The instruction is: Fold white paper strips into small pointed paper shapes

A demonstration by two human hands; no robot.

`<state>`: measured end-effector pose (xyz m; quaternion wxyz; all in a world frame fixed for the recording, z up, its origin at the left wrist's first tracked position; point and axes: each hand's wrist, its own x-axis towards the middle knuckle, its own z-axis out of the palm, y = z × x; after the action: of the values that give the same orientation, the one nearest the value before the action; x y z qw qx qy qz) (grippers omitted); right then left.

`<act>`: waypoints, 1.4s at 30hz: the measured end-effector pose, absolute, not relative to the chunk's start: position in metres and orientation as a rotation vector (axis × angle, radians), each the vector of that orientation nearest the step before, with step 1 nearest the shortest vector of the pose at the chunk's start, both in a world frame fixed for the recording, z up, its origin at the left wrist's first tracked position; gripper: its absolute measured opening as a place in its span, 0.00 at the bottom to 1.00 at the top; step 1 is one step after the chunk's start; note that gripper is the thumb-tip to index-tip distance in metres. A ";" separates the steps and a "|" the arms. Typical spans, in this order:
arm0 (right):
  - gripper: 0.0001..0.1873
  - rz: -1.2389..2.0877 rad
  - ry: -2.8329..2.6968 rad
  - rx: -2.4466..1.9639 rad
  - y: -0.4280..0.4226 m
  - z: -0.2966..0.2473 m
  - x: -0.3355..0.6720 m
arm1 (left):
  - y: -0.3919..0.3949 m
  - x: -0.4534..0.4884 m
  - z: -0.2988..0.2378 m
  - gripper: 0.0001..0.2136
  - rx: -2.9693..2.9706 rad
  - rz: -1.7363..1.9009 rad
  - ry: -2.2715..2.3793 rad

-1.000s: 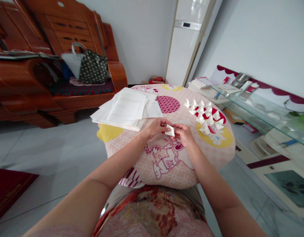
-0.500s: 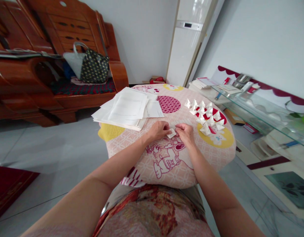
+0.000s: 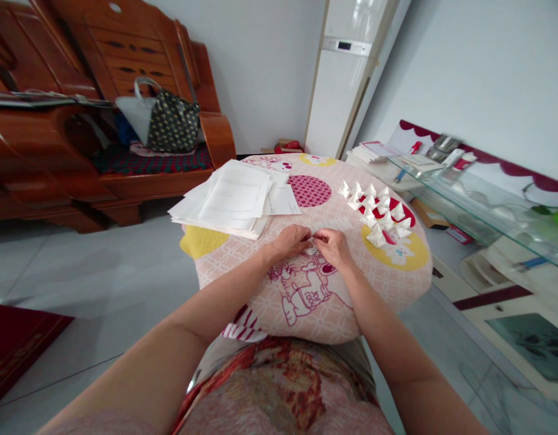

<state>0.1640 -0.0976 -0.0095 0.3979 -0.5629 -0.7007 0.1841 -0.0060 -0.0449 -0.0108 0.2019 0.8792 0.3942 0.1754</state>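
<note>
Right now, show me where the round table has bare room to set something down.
Bare cloth: the dotted circle between the paper stack and the folded pieces; the near rim below the left hand and right hand, which pinch a small paper. Crowded: far left where the stack lies, right side among the pieces.

left hand (image 3: pixel 291 240), right hand (image 3: pixel 334 244), pinching folded paper (image 3: pixel 312 249)

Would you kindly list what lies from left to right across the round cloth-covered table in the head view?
A stack of white printed paper sheets → left hand → small white folded paper piece, pinched between both hands and mostly hidden → right hand → cluster of small white folded paper shapes.
</note>
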 end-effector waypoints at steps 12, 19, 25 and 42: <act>0.09 0.472 -1.723 -1.418 -0.098 -0.008 0.162 | -0.042 -0.014 -0.004 0.08 2.215 0.556 0.989; 0.09 0.531 -1.666 -1.426 -0.099 -0.005 0.163 | -0.050 -0.008 -0.001 0.06 2.314 0.586 1.022; 0.08 0.576 -1.605 -1.433 -0.099 -0.006 0.166 | -0.051 -0.008 -0.002 0.06 2.364 0.644 1.044; 0.09 0.454 -1.626 -1.433 -0.098 -0.003 0.174 | -0.041 -0.024 0.009 0.05 2.128 0.644 1.003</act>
<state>0.1743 -0.0985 -0.0027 0.4470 -0.5789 -0.6568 0.1833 -0.0244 -0.0406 0.0094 0.3440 0.8192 0.3862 0.2478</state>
